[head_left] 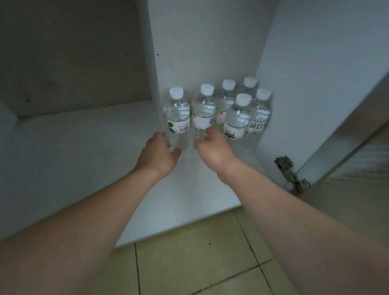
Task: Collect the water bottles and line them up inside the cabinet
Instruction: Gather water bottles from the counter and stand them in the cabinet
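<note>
I count six water bottles standing upright on the cabinet floor [190, 187], all in the right compartment, between the middle partition [152, 60] and the right side wall. Four of them make a row toward the back: the bottle with the green label [177, 119] at the left, next the bottle with the white label [203, 112], then a third bottle [224, 102] and a fourth bottle [249, 83], of which I see mostly the cap. Two more stand in front at the right, the front bottle [237, 119] and the bottle with black characters [257, 121]. So the collecting seems to me nearly done or done, but I cannot see outside the cabinet to know if other bottles wait.

My left hand [157, 154] is at the base of the green-label bottle; the thumb is at its foot and the fingers go around its left side, hidden in part, so the grip looks loosely curled on it, though I cannot tell if it presses. My right hand [213, 147] is just before the white-label bottle with the fingers relaxed and a little spread; it is blurred and holds nothing.

What is left, in my judgement, is the lining up: the two front bottles break the row, and the left pair stands slightly apart from the rest. The door [343, 142] at the right is open, its hinge [284, 164] visible.
</note>
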